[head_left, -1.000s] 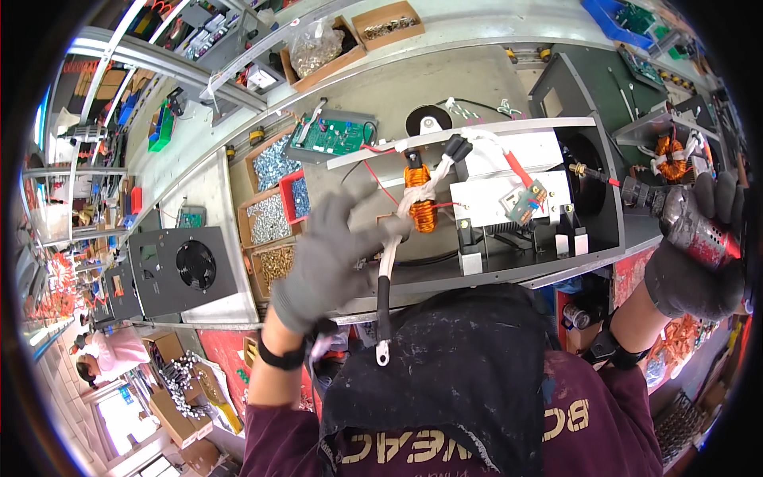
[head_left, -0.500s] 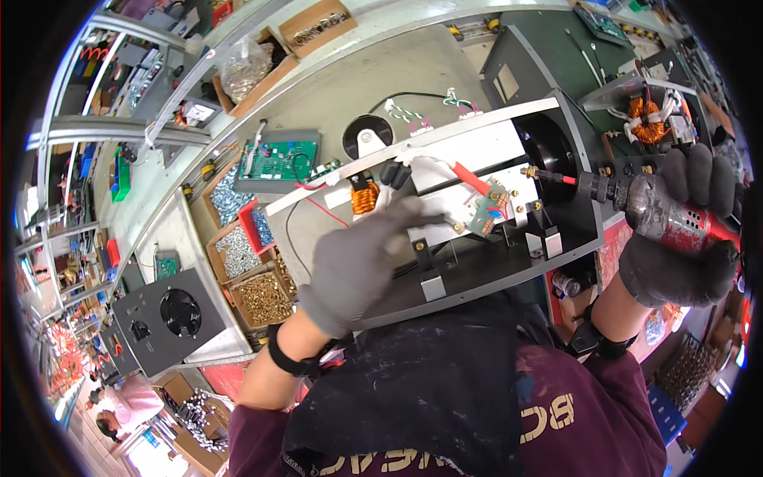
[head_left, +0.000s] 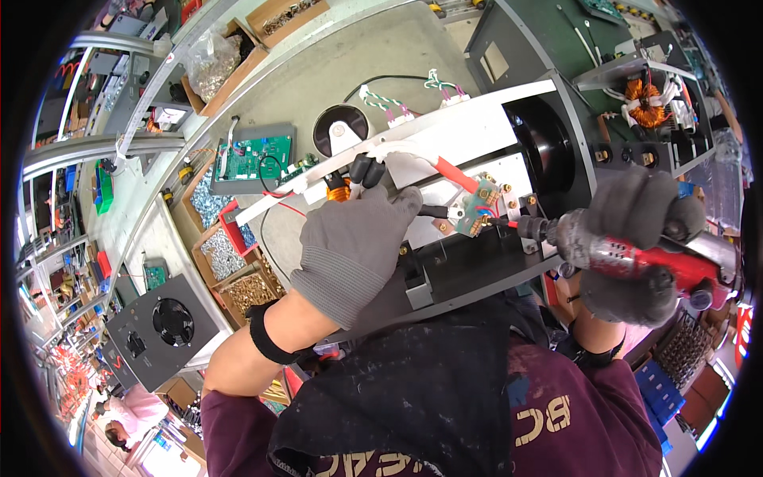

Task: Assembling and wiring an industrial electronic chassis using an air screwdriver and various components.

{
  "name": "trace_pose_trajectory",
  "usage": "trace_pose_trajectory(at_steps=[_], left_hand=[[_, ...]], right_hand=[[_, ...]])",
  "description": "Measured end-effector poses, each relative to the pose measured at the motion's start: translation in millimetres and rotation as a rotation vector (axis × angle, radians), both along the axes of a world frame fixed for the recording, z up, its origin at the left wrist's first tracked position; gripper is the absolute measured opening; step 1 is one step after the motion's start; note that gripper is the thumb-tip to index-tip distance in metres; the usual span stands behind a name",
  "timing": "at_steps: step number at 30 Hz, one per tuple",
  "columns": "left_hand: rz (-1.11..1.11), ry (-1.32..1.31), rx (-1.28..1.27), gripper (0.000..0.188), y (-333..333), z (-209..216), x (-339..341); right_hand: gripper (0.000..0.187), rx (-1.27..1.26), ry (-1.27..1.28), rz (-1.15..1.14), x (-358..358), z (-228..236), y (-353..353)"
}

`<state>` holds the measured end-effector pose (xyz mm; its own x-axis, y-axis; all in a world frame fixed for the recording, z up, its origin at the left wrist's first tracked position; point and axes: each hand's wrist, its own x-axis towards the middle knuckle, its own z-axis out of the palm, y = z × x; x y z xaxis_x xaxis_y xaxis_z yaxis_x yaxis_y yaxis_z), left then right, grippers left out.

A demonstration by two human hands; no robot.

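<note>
An open dark grey metal chassis [head_left: 469, 296] lies before me, with pale plates and a small green circuit board [head_left: 479, 205] inside. My right hand [head_left: 636, 208], in a dark grey glove, is wrapped around a red power screwdriver [head_left: 616, 256]. Its bit meets the lower right edge of the small board. My left hand [head_left: 346, 242], gloved in grey, has thumb and fingers closed on a cable [head_left: 433, 211] with a black sleeve, whose metal lug sits by the board. A red-sleeved cable [head_left: 455, 173] reaches the board's top. Behind the left fingers, a copper coil [head_left: 338, 188] is partly hidden.
A larger green circuit board [head_left: 258, 157] lies beyond the chassis to the left. Cardboard bins of small fasteners [head_left: 222, 254] stand left, near a grey panel with a round fan [head_left: 172, 320]. Another unit with a copper coil [head_left: 645, 103] stands far right. A person [head_left: 131, 413] appears at lower left.
My right hand has brought the power screwdriver left, from over the chassis's right side to the small board. My left hand remains at the cable; the view has shifted slightly.
</note>
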<state>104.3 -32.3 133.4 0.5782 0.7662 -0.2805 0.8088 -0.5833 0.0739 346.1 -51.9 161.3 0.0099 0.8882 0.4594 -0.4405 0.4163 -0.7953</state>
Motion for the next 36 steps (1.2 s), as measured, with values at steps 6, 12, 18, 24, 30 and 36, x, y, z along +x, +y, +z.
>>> trace_pose_trajectory(at_steps=[6,12,18,24,30,36], left_hand=[[0.071,-0.043,0.193,0.029,-10.6,0.1,2.9],[-0.007,-0.054,0.311,0.04,-11.2,-9.8,0.7],[-0.013,-0.028,0.332,0.039,-10.1,-17.6,0.3],[-0.053,-0.041,0.335,0.035,-6.6,-21.6,2.8],[-0.062,-0.053,0.222,0.026,0.8,-19.6,3.3],[-0.116,-0.233,0.344,0.021,9.0,-29.7,1.0]], right_hand=[[0.031,-0.121,-0.122,-0.224,-14.4,-20.0,-22.3],[0.031,-0.113,-0.148,-0.301,-21.4,-26.8,-27.0],[0.03,-0.104,-0.153,-0.372,-26.9,-28.9,-30.5],[0.038,-0.22,0.034,-0.279,-8.3,-36.4,-27.9],[0.045,-0.08,-0.032,-0.058,-21.8,-23.6,-28.6],[0.046,0.102,-0.403,-0.172,-56.2,-7.9,1.9]])
